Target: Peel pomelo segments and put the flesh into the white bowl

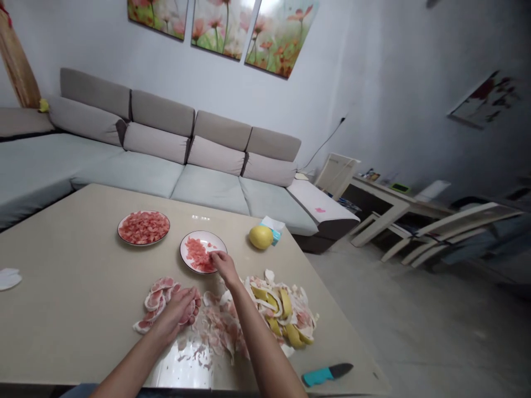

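Lying on dark-rimmed white plate (209, 237): small, pinkish-red fruit pieces (197, 254).

Left of the pomelo segments (155, 302), the counter (70, 287) gives my left grip (181, 309) a wide lane. Ahead, a narrow gap parts the heaped plate (144, 244) from the second plate (212, 241). My right forearm (261, 334) bars the middle; pomelo peel (286, 304) and a knife (326, 374) clutter the right.

No legible text or numbers
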